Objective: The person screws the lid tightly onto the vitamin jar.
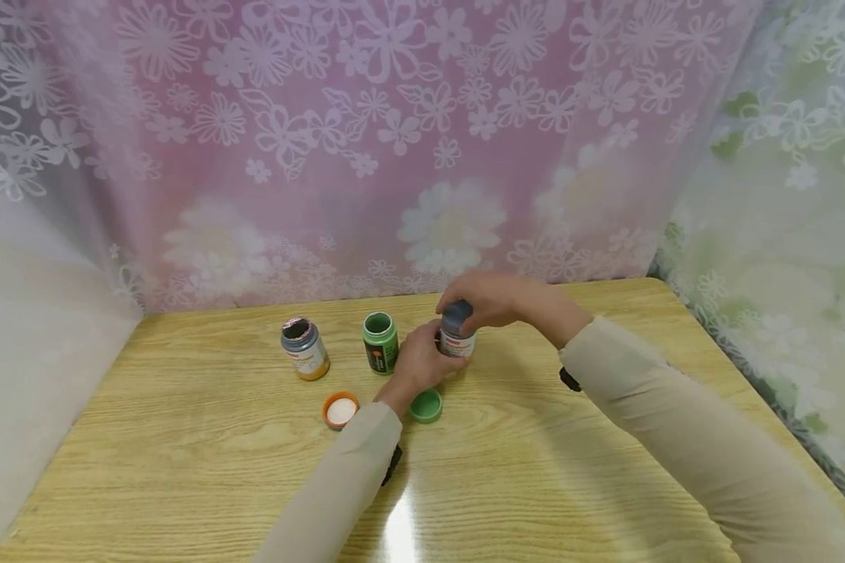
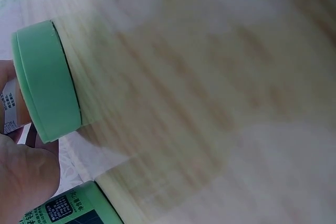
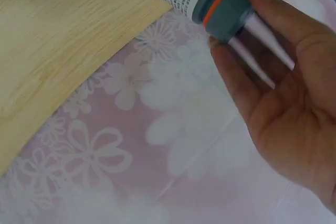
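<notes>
In the head view my left hand grips the body of a white-labelled jar standing on the table. My right hand holds its dark grey-blue lid from above with curled fingers. An orange ring shows at the edge of this lid in the right wrist view, with thumb and fingers pinching its sides. Beside my left hand stands a lidless green jar. Nearer me, by my left wrist, lies a green lid, which looms large in the left wrist view.
A lidless grey jar with an orange base stands further left. An orange-rimmed lid lies with its white inside up, partly by my left sleeve. The wooden table meets a pink floral curtain at its back edge.
</notes>
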`<action>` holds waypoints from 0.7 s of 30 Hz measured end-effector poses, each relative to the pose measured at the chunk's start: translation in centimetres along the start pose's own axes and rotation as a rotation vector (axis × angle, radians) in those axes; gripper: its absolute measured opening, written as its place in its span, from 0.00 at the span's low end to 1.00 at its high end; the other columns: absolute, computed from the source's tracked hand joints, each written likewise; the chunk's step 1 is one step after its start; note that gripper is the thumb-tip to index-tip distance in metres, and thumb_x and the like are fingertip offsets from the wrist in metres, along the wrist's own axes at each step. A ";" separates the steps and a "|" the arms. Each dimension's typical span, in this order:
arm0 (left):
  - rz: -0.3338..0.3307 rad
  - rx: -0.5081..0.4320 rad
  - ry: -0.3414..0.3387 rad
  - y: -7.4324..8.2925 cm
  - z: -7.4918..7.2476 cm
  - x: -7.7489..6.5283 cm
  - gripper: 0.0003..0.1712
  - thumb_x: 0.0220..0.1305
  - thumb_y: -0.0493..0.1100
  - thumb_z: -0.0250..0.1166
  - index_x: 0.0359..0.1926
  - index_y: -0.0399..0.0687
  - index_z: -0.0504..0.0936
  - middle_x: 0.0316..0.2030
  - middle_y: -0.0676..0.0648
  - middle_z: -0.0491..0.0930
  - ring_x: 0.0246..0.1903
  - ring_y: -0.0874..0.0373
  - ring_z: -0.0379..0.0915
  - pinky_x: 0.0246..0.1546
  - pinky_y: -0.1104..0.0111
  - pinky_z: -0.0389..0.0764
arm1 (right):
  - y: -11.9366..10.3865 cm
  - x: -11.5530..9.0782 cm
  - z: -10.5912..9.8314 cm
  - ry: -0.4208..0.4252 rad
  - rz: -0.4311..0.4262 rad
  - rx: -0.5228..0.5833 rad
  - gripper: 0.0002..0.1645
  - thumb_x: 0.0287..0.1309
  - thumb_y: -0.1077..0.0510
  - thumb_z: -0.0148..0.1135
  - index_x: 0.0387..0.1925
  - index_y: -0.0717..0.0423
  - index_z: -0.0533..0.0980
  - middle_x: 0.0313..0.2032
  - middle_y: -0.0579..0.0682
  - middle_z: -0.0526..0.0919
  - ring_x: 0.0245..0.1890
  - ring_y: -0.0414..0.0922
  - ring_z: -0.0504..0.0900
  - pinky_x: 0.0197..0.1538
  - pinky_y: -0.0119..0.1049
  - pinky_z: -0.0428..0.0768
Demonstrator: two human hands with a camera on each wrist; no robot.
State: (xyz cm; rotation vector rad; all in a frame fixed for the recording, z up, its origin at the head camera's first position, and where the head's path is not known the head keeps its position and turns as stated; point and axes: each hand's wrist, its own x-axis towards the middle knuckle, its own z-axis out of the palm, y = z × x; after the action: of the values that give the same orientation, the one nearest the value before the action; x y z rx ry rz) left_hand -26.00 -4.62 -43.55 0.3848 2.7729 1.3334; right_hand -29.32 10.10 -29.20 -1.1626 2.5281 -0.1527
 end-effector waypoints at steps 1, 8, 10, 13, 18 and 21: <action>-0.002 -0.005 -0.001 0.0 0.0 0.0 0.31 0.54 0.48 0.74 0.57 0.47 0.74 0.46 0.48 0.79 0.43 0.55 0.77 0.43 0.62 0.77 | -0.2 0.1 0.2 0.012 0.048 -0.028 0.23 0.59 0.54 0.67 0.55 0.55 0.76 0.52 0.52 0.77 0.47 0.47 0.77 0.45 0.41 0.76; -0.017 -0.019 0.012 -0.1 0.3 0.1 0.32 0.53 0.47 0.74 0.59 0.49 0.74 0.47 0.47 0.79 0.43 0.55 0.77 0.43 0.62 0.78 | -2.0 1.1 1.4 0.085 0.386 -0.347 0.35 0.62 0.28 0.47 0.45 0.54 0.77 0.28 0.49 0.79 0.23 0.46 0.77 0.22 0.39 0.73; -0.015 -0.004 0.014 -0.2 0.3 0.1 0.32 0.53 0.47 0.74 0.58 0.47 0.74 0.46 0.47 0.79 0.42 0.54 0.78 0.43 0.62 0.78 | -1.9 1.0 1.2 0.071 0.354 -0.349 0.36 0.64 0.28 0.44 0.53 0.52 0.76 0.39 0.52 0.81 0.34 0.49 0.81 0.30 0.45 0.79; -0.011 0.009 0.003 -0.2 0.2 0.1 0.33 0.53 0.48 0.74 0.58 0.45 0.74 0.46 0.47 0.79 0.42 0.55 0.78 0.43 0.61 0.78 | -0.9 0.4 0.4 0.017 0.172 -0.201 0.32 0.66 0.38 0.52 0.66 0.48 0.68 0.61 0.53 0.71 0.57 0.52 0.73 0.51 0.50 0.75; -0.007 0.016 -0.003 -0.2 0.2 0.0 0.32 0.54 0.47 0.73 0.58 0.46 0.73 0.46 0.48 0.79 0.43 0.55 0.77 0.43 0.62 0.78 | 0.1 -0.3 -0.3 -0.038 -0.080 -0.005 0.29 0.56 0.63 0.68 0.60 0.53 0.73 0.59 0.53 0.73 0.58 0.52 0.71 0.55 0.47 0.72; -0.003 0.016 0.006 -0.2 0.2 0.0 0.31 0.53 0.47 0.74 0.57 0.47 0.74 0.46 0.49 0.79 0.43 0.55 0.77 0.44 0.62 0.77 | -0.2 -0.1 -0.3 -0.028 -0.036 -0.021 0.25 0.55 0.64 0.68 0.56 0.55 0.76 0.54 0.52 0.76 0.53 0.50 0.74 0.52 0.44 0.74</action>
State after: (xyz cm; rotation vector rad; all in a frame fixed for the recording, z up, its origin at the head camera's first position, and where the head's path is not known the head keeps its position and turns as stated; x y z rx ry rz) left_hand -26.05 -4.60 -43.80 0.3784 2.7896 1.3145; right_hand -29.23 10.01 -28.86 -1.2108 2.4908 -0.1180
